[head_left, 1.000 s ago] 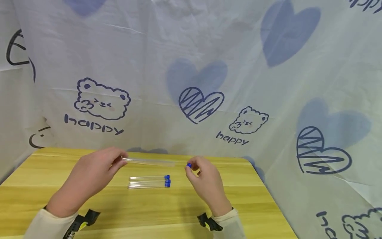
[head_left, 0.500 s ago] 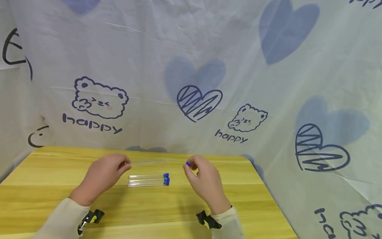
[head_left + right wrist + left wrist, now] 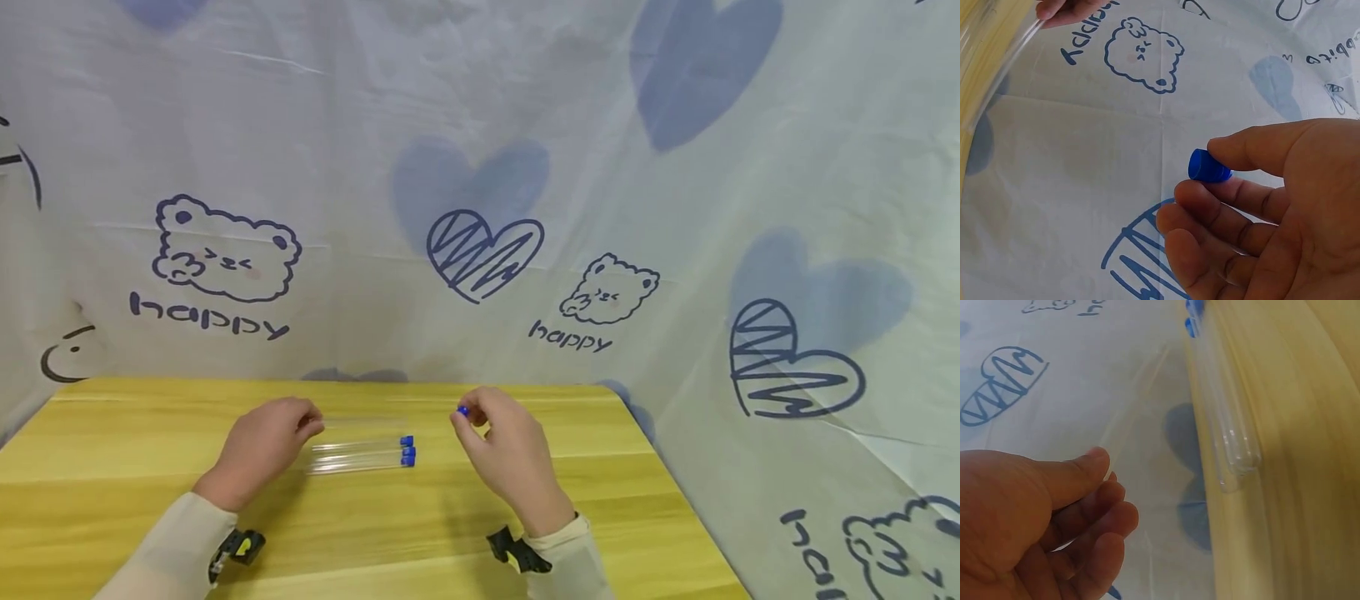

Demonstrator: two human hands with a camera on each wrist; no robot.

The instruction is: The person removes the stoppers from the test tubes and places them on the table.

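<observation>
My left hand: I pinch a clear test tube by one end.
My right hand: I pinch a blue cap, apart from that tube.
Wood-grain table: three blue-capped tubes lie side by side, nearer me.

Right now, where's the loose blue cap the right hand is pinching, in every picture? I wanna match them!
Head view: the loose blue cap is a bit below the middle, pinched in the right hand.
Left wrist view: not there; the blue bits up top belong to the capped tubes.
Right wrist view: just right of the middle.
Shared landmark: the left hand, lower left in the first two, top left in the third.
</observation>
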